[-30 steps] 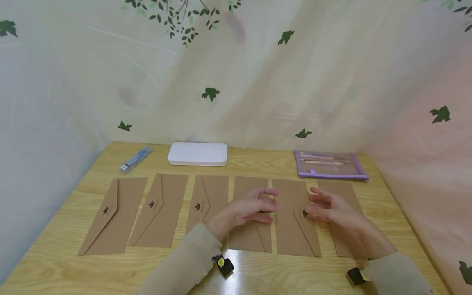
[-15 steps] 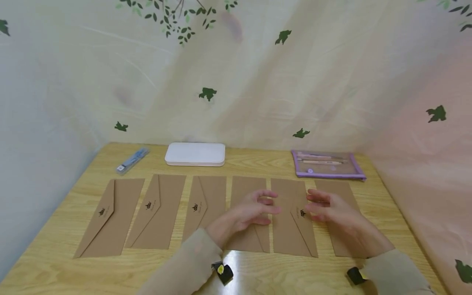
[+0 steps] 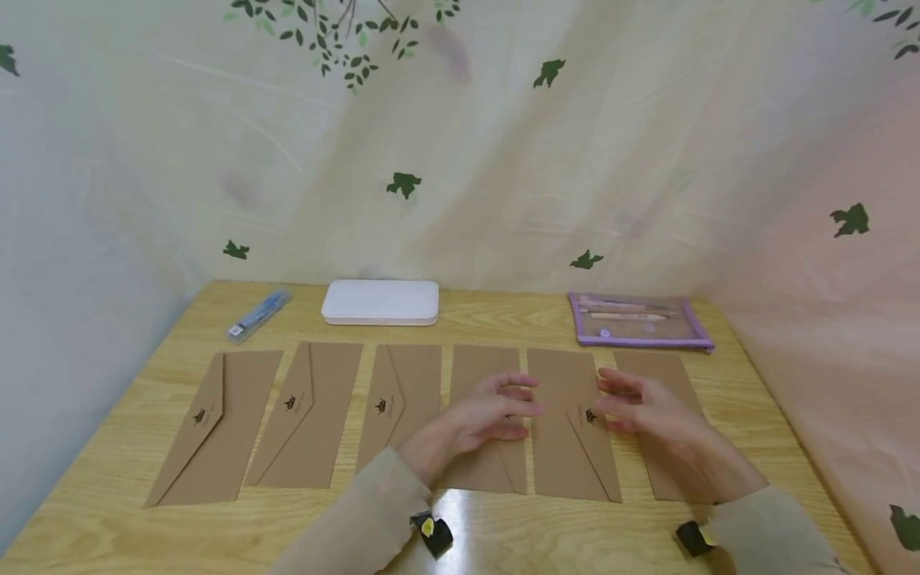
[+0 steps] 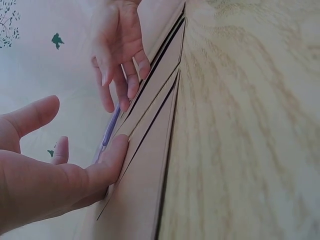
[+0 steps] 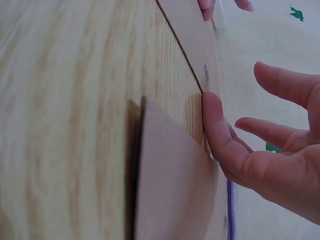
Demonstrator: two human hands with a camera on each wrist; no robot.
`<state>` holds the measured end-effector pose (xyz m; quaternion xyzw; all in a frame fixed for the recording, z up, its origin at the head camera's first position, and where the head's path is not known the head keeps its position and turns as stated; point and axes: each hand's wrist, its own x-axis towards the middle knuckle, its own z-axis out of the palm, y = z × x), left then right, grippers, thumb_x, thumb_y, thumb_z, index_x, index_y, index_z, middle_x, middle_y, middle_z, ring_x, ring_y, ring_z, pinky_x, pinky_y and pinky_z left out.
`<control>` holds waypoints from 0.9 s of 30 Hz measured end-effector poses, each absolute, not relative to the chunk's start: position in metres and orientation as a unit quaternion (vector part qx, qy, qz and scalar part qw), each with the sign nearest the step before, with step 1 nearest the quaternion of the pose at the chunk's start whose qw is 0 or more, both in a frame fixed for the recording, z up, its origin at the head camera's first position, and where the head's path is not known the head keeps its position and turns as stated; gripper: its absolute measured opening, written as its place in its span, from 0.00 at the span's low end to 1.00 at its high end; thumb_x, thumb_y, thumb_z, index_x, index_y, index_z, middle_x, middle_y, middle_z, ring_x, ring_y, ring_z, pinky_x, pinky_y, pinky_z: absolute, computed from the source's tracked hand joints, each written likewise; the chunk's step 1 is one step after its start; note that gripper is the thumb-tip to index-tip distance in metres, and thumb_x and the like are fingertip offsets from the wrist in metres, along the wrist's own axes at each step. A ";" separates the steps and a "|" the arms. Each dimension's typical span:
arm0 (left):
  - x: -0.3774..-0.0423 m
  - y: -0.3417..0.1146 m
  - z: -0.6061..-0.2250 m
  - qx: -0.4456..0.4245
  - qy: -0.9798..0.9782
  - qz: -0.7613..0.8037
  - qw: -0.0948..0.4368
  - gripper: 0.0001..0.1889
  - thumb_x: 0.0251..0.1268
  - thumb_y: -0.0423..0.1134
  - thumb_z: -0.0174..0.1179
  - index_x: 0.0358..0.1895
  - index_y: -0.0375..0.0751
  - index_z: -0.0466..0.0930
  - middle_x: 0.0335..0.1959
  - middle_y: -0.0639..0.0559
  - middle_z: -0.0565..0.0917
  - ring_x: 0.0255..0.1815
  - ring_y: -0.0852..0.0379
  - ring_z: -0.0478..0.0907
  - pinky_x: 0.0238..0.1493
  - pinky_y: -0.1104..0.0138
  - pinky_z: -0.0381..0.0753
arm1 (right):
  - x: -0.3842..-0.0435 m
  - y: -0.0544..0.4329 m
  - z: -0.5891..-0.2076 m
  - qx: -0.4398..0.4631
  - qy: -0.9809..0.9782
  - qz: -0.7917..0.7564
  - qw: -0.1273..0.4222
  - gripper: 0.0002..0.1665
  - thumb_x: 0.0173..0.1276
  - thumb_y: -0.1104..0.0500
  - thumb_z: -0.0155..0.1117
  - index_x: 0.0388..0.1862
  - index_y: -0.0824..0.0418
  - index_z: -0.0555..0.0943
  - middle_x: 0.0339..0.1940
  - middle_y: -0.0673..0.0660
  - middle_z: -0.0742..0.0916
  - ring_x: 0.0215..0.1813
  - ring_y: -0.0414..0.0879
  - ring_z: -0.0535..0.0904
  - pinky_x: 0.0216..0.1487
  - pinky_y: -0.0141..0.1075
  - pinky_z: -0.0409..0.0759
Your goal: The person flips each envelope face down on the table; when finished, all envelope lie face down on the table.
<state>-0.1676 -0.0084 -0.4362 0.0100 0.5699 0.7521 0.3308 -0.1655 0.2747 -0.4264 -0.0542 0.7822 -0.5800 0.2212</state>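
Left hand (image 3: 492, 411) and right hand (image 3: 657, 411), relaxed and gripping nothing, partly hide the row of kraft envelopes (image 3: 420, 399) on the tabletop (image 3: 546, 535); behind lie a white case (image 3: 380, 302), purple-edged pouch (image 3: 642, 342) and plastic box (image 3: 260, 315).

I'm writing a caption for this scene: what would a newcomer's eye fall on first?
Probably the row of six brown envelopes across the table, with the left hand and right hand at the row's right half. Behind it, the white case left of center and the purple-edged pouch on the right stand out.
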 end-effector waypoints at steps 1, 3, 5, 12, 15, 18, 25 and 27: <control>-0.168 -0.008 -0.436 0.010 0.570 0.752 0.331 0.27 0.65 0.30 0.66 0.66 0.33 0.72 0.65 0.37 0.72 0.56 0.43 0.79 0.57 0.50 0.82 | -0.165 0.275 -0.426 -0.052 0.783 -0.579 0.221 0.46 0.73 0.61 0.64 0.77 0.79 0.51 0.74 0.80 0.63 0.63 0.55 0.75 0.52 0.42 0.85; -0.168 -0.009 -0.437 0.011 0.570 0.752 0.331 0.26 0.65 0.30 0.66 0.66 0.33 0.72 0.65 0.37 0.72 0.56 0.43 0.79 0.57 0.50 0.82 | -0.165 0.275 -0.426 -0.053 0.783 -0.579 0.220 0.45 0.73 0.61 0.64 0.77 0.79 0.51 0.74 0.80 0.63 0.63 0.56 0.74 0.53 0.42 0.85; -0.168 -0.009 -0.437 0.011 0.570 0.753 0.331 0.26 0.65 0.29 0.66 0.66 0.33 0.72 0.65 0.36 0.71 0.56 0.42 0.79 0.57 0.50 0.82 | -0.165 0.274 -0.426 -0.055 0.783 -0.579 0.219 0.46 0.74 0.61 0.64 0.78 0.79 0.51 0.74 0.80 0.63 0.64 0.57 0.74 0.53 0.42 0.85; -0.168 -0.009 -0.438 0.010 0.565 0.756 0.331 0.26 0.65 0.29 0.66 0.66 0.33 0.72 0.65 0.36 0.72 0.56 0.43 0.79 0.56 0.50 0.82 | -0.165 0.274 -0.427 -0.057 0.782 -0.581 0.220 0.45 0.74 0.62 0.64 0.77 0.79 0.50 0.74 0.80 0.63 0.64 0.58 0.74 0.52 0.43 0.85; -0.167 -0.009 -0.437 0.012 0.564 0.757 0.329 0.26 0.66 0.29 0.65 0.66 0.32 0.72 0.65 0.36 0.71 0.56 0.43 0.79 0.57 0.50 0.82 | -0.165 0.275 -0.428 -0.056 0.782 -0.580 0.220 0.45 0.74 0.62 0.64 0.77 0.79 0.51 0.74 0.80 0.63 0.63 0.57 0.75 0.52 0.43 0.85; -0.166 -0.007 -0.436 0.013 0.566 0.757 0.326 0.26 0.65 0.28 0.65 0.66 0.32 0.72 0.66 0.35 0.71 0.56 0.44 0.79 0.58 0.49 0.81 | -0.165 0.276 -0.428 -0.058 0.782 -0.581 0.219 0.46 0.74 0.61 0.64 0.77 0.79 0.51 0.74 0.80 0.63 0.63 0.57 0.75 0.52 0.43 0.85; -0.160 -0.003 -0.432 0.022 0.579 0.751 0.316 0.27 0.64 0.29 0.66 0.66 0.32 0.73 0.69 0.36 0.69 0.57 0.47 0.76 0.62 0.50 0.77 | -0.161 0.278 -0.426 -0.061 0.774 -0.593 0.215 0.45 0.75 0.60 0.62 0.78 0.78 0.50 0.74 0.80 0.62 0.68 0.63 0.69 0.56 0.42 0.83; -0.159 -0.002 -0.431 0.025 0.585 0.748 0.313 0.27 0.63 0.29 0.66 0.66 0.33 0.72 0.70 0.36 0.68 0.58 0.48 0.75 0.63 0.51 0.76 | -0.159 0.278 -0.425 -0.065 0.773 -0.593 0.218 0.45 0.76 0.59 0.61 0.78 0.78 0.49 0.75 0.80 0.61 0.71 0.66 0.66 0.57 0.42 0.83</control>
